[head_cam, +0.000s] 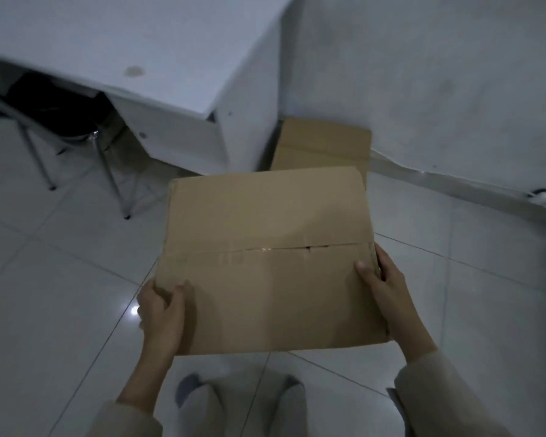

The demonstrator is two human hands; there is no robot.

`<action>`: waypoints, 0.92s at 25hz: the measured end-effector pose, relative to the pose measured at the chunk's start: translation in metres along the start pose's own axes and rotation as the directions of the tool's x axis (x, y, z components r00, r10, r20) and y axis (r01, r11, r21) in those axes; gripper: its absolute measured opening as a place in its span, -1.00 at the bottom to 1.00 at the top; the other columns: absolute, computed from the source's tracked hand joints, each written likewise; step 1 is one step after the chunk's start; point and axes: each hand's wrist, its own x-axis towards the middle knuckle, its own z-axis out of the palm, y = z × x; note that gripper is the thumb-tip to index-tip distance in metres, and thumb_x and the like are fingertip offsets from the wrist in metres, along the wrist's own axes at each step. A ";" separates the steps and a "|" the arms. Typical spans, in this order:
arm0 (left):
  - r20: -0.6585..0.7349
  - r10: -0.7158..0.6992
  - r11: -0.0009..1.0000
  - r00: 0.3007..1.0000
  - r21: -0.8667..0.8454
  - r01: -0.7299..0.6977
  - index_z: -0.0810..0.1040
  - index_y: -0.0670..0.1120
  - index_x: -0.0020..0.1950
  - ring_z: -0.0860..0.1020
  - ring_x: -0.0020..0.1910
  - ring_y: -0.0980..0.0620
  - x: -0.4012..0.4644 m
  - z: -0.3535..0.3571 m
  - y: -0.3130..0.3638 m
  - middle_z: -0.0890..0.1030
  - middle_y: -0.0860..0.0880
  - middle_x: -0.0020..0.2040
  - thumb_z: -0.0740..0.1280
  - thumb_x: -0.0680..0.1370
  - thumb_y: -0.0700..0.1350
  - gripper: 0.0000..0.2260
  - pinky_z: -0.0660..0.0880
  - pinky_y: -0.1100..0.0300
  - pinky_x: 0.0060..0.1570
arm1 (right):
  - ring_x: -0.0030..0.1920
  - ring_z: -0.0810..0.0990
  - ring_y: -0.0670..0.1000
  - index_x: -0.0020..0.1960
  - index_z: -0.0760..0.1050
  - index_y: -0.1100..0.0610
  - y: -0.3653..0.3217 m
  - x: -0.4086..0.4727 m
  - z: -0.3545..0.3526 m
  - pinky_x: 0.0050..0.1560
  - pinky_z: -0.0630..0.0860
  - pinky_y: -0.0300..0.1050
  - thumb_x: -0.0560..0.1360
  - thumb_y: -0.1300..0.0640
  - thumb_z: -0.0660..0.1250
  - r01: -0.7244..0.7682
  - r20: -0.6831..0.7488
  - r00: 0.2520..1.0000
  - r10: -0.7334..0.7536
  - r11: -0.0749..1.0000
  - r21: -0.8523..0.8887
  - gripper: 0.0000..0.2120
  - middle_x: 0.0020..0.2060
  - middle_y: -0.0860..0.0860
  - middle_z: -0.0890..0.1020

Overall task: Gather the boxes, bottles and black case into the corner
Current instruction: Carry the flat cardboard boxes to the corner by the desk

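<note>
- Pale floor tiles point(60, 294) are meeting the wall corner, where one box point(323, 143) is already lying beside the counter point(139, 42).
- Left hand point(163, 307) and right hand point(386, 282) are carrying a second box point(265, 247), fingers clamped on its edges, near that corner.
- Bottles and case aren't showing; likely most remains.

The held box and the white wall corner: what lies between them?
In the head view, a second cardboard box lies on the floor beside the desk, just beyond the held box.

a white desk point(133, 42) stands against the wall point(438, 74); a chair point(60, 121) sits tucked under it on the pale tiled floor point(60, 279).
</note>
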 end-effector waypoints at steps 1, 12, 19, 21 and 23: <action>0.035 -0.003 1.000 0.999 0.026 0.002 0.35 -0.17 0.30 0.42 0.24 -0.26 0.002 0.019 0.008 0.44 -0.20 0.27 0.19 0.32 0.18 -0.35 0.37 -0.27 0.24 | 0.30 0.43 0.02 0.44 0.26 -0.05 0.009 0.005 -0.014 0.27 0.40 0.00 0.53 0.05 0.26 -0.020 -0.036 0.999 0.021 0.999 0.025 -0.50 0.34 -0.05 0.45; 0.346 0.009 0.987 0.938 0.147 -0.064 0.27 -0.17 0.37 0.39 0.28 -0.16 0.142 0.195 0.028 0.38 -0.11 0.30 0.29 0.48 -0.03 -0.49 0.33 0.01 0.18 | 0.31 0.41 0.05 0.44 0.21 0.07 0.115 0.142 -0.020 0.19 0.39 -0.07 0.55 0.21 0.23 -0.262 -0.143 0.946 0.292 0.945 0.198 -0.51 0.36 0.03 0.40; 0.430 -0.244 0.888 0.869 0.459 0.022 0.23 -0.09 0.44 0.36 0.34 -0.26 0.243 0.274 0.014 0.36 -0.21 0.40 0.23 0.28 0.16 -0.24 0.30 -0.12 0.34 | 0.39 0.32 0.02 0.44 0.22 0.17 0.174 0.231 0.023 0.25 0.32 -0.18 0.49 0.48 0.03 -0.467 -0.052 0.873 0.484 0.863 0.192 -0.45 0.40 0.06 0.35; 0.436 -0.254 0.850 0.863 0.526 -0.015 0.33 -0.18 0.39 0.43 0.27 -0.19 0.257 0.294 0.013 0.43 -0.18 0.35 0.30 0.42 -0.06 -0.45 0.38 0.05 0.22 | 0.34 0.36 0.03 0.44 0.21 0.21 0.178 0.240 0.035 0.12 0.37 -0.31 0.53 0.45 0.06 -0.518 0.040 0.854 0.519 0.837 0.178 -0.50 0.38 0.09 0.38; 0.573 -0.246 0.825 0.782 0.547 -0.141 0.34 -0.22 0.36 0.39 0.23 -0.02 0.253 0.311 0.014 0.38 -0.04 0.28 0.21 0.55 -0.22 -0.63 0.35 0.11 0.16 | 0.29 0.38 0.03 0.44 0.19 0.25 0.178 0.246 0.054 0.02 0.38 -0.35 0.55 0.42 0.09 -0.551 0.109 0.834 0.540 0.815 0.180 -0.53 0.39 0.14 0.38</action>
